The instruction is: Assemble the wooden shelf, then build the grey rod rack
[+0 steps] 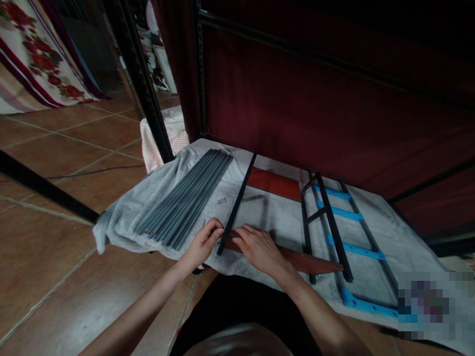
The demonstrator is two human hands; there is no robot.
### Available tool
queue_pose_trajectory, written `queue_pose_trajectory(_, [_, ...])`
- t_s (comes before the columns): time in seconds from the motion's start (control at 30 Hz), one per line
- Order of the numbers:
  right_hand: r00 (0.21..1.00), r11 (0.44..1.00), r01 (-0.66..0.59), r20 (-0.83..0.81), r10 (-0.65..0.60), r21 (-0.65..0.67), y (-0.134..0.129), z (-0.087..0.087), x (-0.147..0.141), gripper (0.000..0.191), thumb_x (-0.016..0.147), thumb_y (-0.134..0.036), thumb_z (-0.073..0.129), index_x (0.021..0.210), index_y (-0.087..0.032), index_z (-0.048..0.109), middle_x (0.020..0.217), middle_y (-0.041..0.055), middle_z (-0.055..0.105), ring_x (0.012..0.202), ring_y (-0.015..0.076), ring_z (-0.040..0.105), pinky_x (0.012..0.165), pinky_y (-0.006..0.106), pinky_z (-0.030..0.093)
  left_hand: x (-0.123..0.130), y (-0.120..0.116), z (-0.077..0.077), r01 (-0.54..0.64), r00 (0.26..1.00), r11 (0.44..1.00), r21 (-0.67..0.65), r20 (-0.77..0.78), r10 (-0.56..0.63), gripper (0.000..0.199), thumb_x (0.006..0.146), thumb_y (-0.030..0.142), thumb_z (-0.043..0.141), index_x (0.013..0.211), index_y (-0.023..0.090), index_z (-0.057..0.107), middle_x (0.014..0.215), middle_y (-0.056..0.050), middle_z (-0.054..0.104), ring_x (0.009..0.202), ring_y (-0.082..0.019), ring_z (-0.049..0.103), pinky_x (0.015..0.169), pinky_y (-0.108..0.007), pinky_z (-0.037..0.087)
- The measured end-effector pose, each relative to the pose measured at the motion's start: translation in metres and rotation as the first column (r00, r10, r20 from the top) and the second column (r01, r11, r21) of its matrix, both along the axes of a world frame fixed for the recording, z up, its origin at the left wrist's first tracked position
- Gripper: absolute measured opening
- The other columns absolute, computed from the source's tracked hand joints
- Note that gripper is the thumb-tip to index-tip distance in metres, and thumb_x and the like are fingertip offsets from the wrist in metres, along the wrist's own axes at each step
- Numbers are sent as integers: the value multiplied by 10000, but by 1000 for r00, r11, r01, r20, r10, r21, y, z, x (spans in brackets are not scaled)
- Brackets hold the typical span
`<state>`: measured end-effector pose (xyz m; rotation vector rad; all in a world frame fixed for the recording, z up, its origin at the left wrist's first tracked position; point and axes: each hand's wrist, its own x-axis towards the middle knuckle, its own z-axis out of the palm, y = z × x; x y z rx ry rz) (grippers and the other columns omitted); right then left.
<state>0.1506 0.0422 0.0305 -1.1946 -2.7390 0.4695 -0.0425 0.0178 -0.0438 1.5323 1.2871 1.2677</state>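
Observation:
My left hand [205, 240] is closed in a pinch at the near end of a slim black metal bar [239, 200]. Whatever sits between its fingertips is too small to make out. On the bar's other side, my right hand [258, 245] curls over a long reddish-brown panel [313, 263] that meets the bar. A second, orange-red panel [275, 183] joins the far part of the bar. At the right, these panels reach a black metal frame [332, 225] with a short crosspiece. Two small screws [221, 200] lie on the cloth left of the bar.
A grey cloth [115, 217] covers the work surface. Several grey rods [185, 198] lie side by side at the left. Black rails with blue crosspieces [345, 212] lie at the right. Black metal uprights [137, 74] and a dark red curtain [297, 109] bound the space.

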Motion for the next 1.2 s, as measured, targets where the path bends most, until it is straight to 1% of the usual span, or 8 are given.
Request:
queue_pose_trajectory(0.23, [1000,999,-1,7,1,37,-1,0,0,231,1017,-302,385,1089,-221,588,1031,36,669,933,186,646,793,307,478,-4,-1,0,20,996,1000,-21,91,-18,234,929,405,495,855,189,541,764,9,496,739,-136,490,709,-267,409])
queue_pose_trajectory(0.33, [1000,989,16,-9,-14,144,-7,-2,4,245,1001,-296,429,1185,-220,572,1104,60,658,1015,212,621,915,367,471,-10,-4,-16,25,989,996,-89,149,-12,276,965,412,393,946,185,548,789,-7,536,724,-145,527,701,-284,447])
queue_pose_trajectory(0.43, [997,965,64,-62,-50,254,-20,-11,15,334,988,-288,452,1306,-209,517,1243,97,613,1135,237,570,1017,415,429,-13,-12,-48,-71,994,988,-136,-93,59,213,942,335,436,955,183,585,854,-36,578,806,-173,574,765,-311,473])
queue_pose_trajectory(0.6, [994,952,105,-56,-93,289,-36,-25,35,409,995,-255,414,1401,-227,450,1303,108,594,1187,244,551,1070,447,387,-7,-23,-83,-85,865,989,-118,-501,15,242,925,201,401,1039,200,615,1023,-76,580,892,-180,605,820,-309,486])
queue_pose_trajectory(0.73, [981,968,167,70,-183,189,-26,-17,38,364,1012,-291,387,1348,-196,489,1155,118,666,1024,240,635,897,401,482,-9,-17,-78,-59,774,985,-161,-631,-56,215,919,185,391,965,194,600,948,-62,583,783,-161,604,711,-277,477])
queue_pose_trajectory(0.83, [983,989,132,123,-139,63,-14,-8,35,282,1023,-301,360,1177,-207,577,1066,79,687,937,214,662,781,340,489,-14,-9,-73,8,750,985,-171,-650,-119,220,902,161,394,966,189,603,949,-62,602,793,-167,615,709,-276,477])
queue_pose_trajectory(1.03, [991,994,107,80,-105,-27,-4,-9,38,234,1015,-295,394,1115,-216,590,1059,53,687,981,201,656,797,304,459,-20,3,-70,159,754,978,-137,-622,-210,283,817,60,400,938,182,625,975,-76,657,903,-194,634,797,-295,482])
queue_pose_trajectory(1.2, [992,993,120,52,-119,-18,-4,-15,40,234,1009,-291,402,1106,-210,599,1063,56,688,988,199,653,806,304,460,-23,8,-69,170,761,971,-171,-603,-239,258,778,46,418,894,169,612,936,-70,660,856,-191,646,741,-281,466])
